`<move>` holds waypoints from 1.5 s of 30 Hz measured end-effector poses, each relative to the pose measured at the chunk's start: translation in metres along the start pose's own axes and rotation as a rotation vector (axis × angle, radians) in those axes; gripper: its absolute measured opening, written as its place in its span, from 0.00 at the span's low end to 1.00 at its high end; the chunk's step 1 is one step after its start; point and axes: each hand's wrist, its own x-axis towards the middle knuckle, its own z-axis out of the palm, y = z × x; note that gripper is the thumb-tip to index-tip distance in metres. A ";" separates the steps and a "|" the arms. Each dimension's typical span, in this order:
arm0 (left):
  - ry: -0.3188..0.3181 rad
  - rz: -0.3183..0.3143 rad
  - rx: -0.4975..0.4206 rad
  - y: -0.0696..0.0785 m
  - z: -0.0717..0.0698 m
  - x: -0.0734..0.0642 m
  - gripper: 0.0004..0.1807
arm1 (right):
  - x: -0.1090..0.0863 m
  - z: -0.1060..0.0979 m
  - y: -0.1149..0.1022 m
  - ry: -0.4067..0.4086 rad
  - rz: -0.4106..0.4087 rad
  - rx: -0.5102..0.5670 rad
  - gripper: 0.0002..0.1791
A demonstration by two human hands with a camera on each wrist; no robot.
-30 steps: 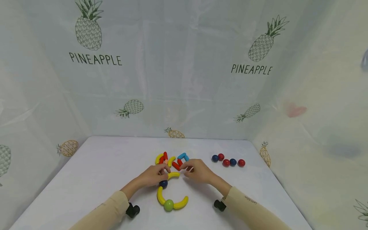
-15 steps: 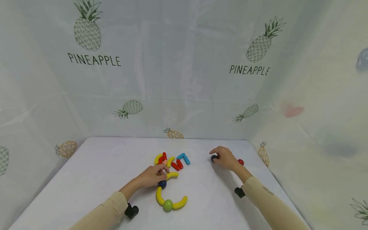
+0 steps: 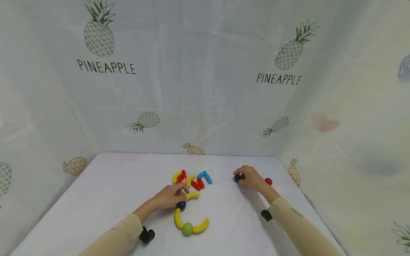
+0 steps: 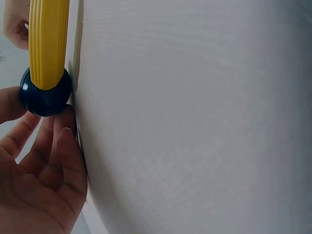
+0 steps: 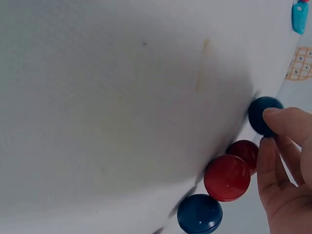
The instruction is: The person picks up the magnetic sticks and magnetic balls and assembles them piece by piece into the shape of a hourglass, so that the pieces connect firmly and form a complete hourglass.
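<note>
My left hand (image 3: pixel 169 196) pinches a dark blue ball (image 4: pixel 46 100) between thumb and fingers. In the left wrist view a ridged yellow toy banana (image 4: pixel 48 44) meets that ball. The head view has it within an open curve of toy bananas (image 3: pixel 201 226) and a green ball (image 3: pixel 187 229). Over at the right, my right hand (image 3: pixel 251 177) grips another dark blue ball (image 5: pixel 263 116), the thumb lying on its side. Close by in the right wrist view are two red balls (image 5: pixel 226 178) and a second blue ball (image 5: pixel 200 214); the right hand hides most of this row from above.
Beyond the left hand lie several red sausage-shaped pieces (image 3: pixel 195 185), blue pieces (image 3: pixel 208 178) and small yellow bananas (image 3: pixel 190 180). A red ball (image 3: pixel 268 181) shows past the right wrist. The white table (image 3: pixel 128 174) ends at a pineapple-print curtain (image 3: pixel 205 89).
My right hand has gone from the middle of the table to the row of balls at the right and taken hold of a blue one, shifting it slightly. The left hand has stayed put.
</note>
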 end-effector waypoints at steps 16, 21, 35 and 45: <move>0.008 0.004 -0.009 -0.001 0.001 -0.001 0.09 | -0.006 0.010 -0.017 -0.051 -0.008 0.045 0.15; 0.017 -0.006 -0.002 0.000 0.000 -0.001 0.08 | -0.010 0.020 -0.040 -0.076 -0.002 0.102 0.15; 0.036 0.001 0.016 0.001 0.002 -0.001 0.08 | -0.012 0.044 -0.087 -0.158 -0.046 0.275 0.16; 0.058 -0.046 0.026 0.008 0.005 0.002 0.08 | -0.009 0.058 -0.104 -0.197 -0.041 0.314 0.16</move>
